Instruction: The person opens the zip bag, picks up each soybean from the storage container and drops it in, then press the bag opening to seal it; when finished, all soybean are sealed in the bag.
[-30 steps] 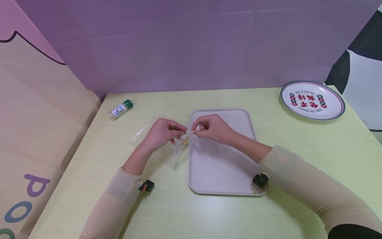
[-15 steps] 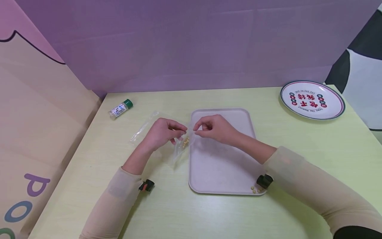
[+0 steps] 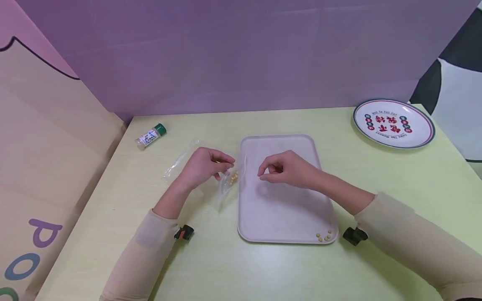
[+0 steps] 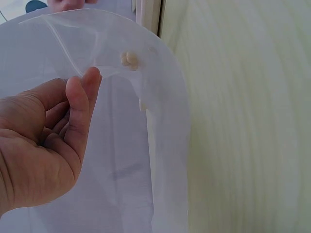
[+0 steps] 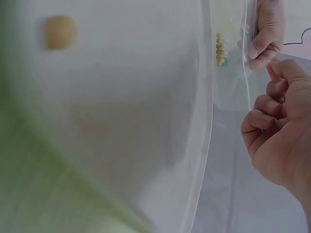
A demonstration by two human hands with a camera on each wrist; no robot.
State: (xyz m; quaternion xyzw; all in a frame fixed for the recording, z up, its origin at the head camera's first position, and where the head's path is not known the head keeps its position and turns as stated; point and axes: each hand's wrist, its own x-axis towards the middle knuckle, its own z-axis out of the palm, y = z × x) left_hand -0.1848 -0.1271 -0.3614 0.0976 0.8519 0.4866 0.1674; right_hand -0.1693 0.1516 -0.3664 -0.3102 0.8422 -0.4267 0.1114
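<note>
So, take the middle of the pale lilac tray [image 3: 278,223] as the centre of the clock, going by the head view. Left hand [image 3: 205,167] is around 9:30, thumb and fingertips clamped on the edge of a clear plastic bag [image 3: 224,193]. The bag sits at 9 o'clock, overlapping the tray's side, with a little clump of round yellow beans [image 5: 220,51] inside it.

Right hand [image 3: 288,169] is over the 12 o'clock half of the tray, apart from the bag. Its fingers are curled, thumb and index tips close together, but honestly I can't tell if they touch or have something tiny between them. Five loose beans [image 3: 320,239] lie in the tray's corner at about 4:30.

Around that: some more clear plastic [image 3: 180,162] at 9 o'clock from the left hand, lying on the light wood-look table [image 3: 211,267], can't tell if it's a separate bag. A green-capped bottle [image 3: 150,137] is on its side near 10, and an oval plate [image 3: 418,139] with red characters is up at 2.
</note>
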